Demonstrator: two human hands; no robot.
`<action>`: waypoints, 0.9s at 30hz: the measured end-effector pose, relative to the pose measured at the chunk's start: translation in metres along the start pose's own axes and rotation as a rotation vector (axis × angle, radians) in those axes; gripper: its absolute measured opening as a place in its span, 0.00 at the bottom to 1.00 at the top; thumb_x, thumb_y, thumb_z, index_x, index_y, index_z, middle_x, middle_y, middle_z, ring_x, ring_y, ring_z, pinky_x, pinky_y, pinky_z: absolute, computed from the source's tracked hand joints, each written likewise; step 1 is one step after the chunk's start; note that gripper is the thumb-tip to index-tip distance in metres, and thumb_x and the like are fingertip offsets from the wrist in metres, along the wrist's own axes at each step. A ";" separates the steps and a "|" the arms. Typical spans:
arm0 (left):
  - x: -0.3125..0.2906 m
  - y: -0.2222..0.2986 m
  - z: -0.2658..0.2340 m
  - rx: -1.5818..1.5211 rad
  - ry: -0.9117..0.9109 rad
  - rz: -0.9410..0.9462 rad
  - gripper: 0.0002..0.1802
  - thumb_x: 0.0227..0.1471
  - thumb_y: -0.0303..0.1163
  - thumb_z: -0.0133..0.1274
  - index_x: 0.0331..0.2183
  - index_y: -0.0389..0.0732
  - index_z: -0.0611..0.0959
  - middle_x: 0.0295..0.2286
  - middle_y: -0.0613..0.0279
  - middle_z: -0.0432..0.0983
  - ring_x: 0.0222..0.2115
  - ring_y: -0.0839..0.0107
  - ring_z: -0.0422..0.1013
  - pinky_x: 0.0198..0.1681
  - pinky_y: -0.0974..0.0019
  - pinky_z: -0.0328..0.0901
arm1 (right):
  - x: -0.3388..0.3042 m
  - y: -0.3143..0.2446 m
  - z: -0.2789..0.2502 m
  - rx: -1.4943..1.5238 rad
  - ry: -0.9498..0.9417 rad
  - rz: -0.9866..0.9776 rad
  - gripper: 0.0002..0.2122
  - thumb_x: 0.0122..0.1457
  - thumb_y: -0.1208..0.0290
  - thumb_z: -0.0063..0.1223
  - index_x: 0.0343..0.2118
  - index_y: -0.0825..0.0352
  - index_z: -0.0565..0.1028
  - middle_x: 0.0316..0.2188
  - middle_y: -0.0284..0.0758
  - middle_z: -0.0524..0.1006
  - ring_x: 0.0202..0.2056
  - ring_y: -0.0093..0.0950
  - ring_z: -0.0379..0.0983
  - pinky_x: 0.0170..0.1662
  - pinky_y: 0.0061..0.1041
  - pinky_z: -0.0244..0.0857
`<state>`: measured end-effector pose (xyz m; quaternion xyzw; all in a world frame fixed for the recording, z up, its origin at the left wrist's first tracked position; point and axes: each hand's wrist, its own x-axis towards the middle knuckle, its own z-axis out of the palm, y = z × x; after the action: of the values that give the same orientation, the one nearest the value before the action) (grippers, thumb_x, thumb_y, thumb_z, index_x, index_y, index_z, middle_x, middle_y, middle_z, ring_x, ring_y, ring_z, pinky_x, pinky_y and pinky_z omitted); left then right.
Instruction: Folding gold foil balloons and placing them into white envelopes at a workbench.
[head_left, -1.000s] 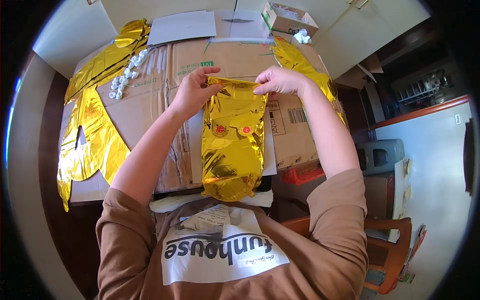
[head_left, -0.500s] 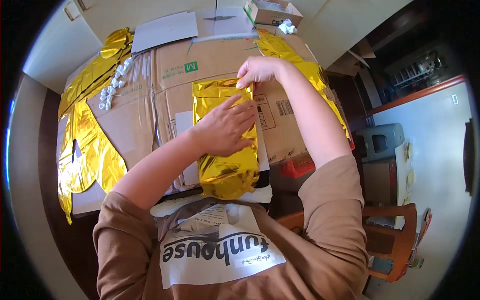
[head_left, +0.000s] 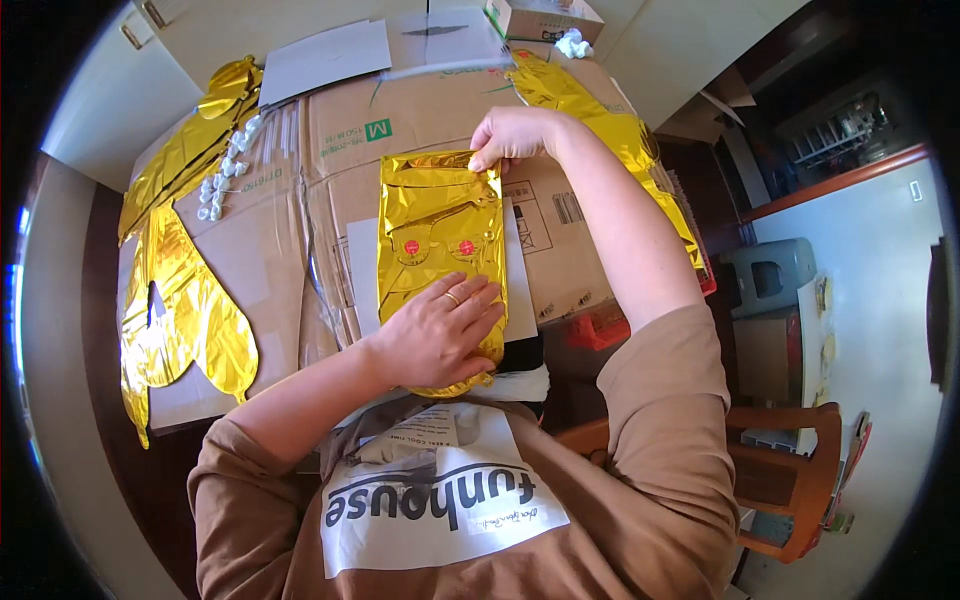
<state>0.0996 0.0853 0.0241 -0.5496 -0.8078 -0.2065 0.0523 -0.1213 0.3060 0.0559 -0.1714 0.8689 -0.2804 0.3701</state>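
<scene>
A folded gold foil balloon [head_left: 440,225] lies lengthwise in front of me, with two small red round marks across its middle. My right hand [head_left: 515,135] pinches its far right corner between thumb and fingers. Lower down, my left hand [head_left: 440,330] rests flat on the foil with its fingers stretched out, a ring on one of them. That hand hides part of the near half of the balloon. A white sheet [head_left: 362,275] shows from beneath the foil on both sides.
Cardboard [head_left: 350,170] covers the table. More flat gold foil balloons lie at the left [head_left: 185,300] and far right [head_left: 590,105]. White curled ties [head_left: 225,175] sit beside clear straws [head_left: 285,135]. At the back are white sheets [head_left: 325,62] and an open box [head_left: 545,22].
My left hand has slid down the foil toward me, uncovering the two red marks. The right hand keeps its pinch at the far corner.
</scene>
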 end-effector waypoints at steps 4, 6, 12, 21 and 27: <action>0.001 -0.005 -0.003 -0.100 -0.034 0.040 0.34 0.49 0.48 0.61 0.51 0.33 0.77 0.52 0.46 0.71 0.56 0.51 0.67 0.62 0.48 0.59 | -0.004 -0.003 -0.001 0.018 -0.018 -0.011 0.12 0.55 0.61 0.66 0.37 0.63 0.82 0.29 0.26 0.82 0.25 0.19 0.76 0.28 0.21 0.65; 0.011 -0.010 -0.006 -0.036 0.078 0.052 0.34 0.50 0.48 0.60 0.52 0.34 0.76 0.53 0.46 0.70 0.57 0.51 0.66 0.63 0.48 0.58 | -0.005 -0.002 -0.001 0.027 -0.023 -0.002 0.12 0.55 0.61 0.65 0.38 0.62 0.82 0.29 0.27 0.82 0.25 0.19 0.77 0.29 0.21 0.65; 0.012 -0.014 0.005 0.044 -0.009 -0.015 0.36 0.53 0.50 0.58 0.54 0.34 0.74 0.56 0.45 0.68 0.59 0.51 0.64 0.65 0.47 0.54 | -0.013 -0.010 0.001 0.012 -0.032 -0.010 0.10 0.57 0.61 0.63 0.34 0.63 0.83 0.27 0.26 0.81 0.25 0.17 0.76 0.30 0.19 0.65; 0.025 -0.027 -0.005 0.016 0.190 -0.002 0.23 0.50 0.41 0.60 0.45 0.36 0.80 0.46 0.50 0.75 0.49 0.54 0.71 0.56 0.51 0.63 | -0.013 -0.006 0.003 0.057 -0.004 -0.032 0.09 0.57 0.62 0.64 0.32 0.62 0.82 0.28 0.26 0.81 0.24 0.16 0.75 0.29 0.19 0.65; 0.037 -0.088 -0.017 0.100 0.448 -0.233 0.16 0.50 0.33 0.59 0.42 0.39 0.80 0.45 0.54 0.75 0.50 0.54 0.70 0.55 0.49 0.63 | -0.014 -0.008 0.004 0.038 -0.014 -0.003 0.09 0.56 0.61 0.64 0.34 0.61 0.81 0.28 0.25 0.81 0.24 0.16 0.75 0.29 0.19 0.65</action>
<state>0.0030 0.0832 0.0267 -0.3899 -0.8433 -0.2874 0.2328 -0.1085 0.3057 0.0660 -0.1676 0.8607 -0.2960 0.3787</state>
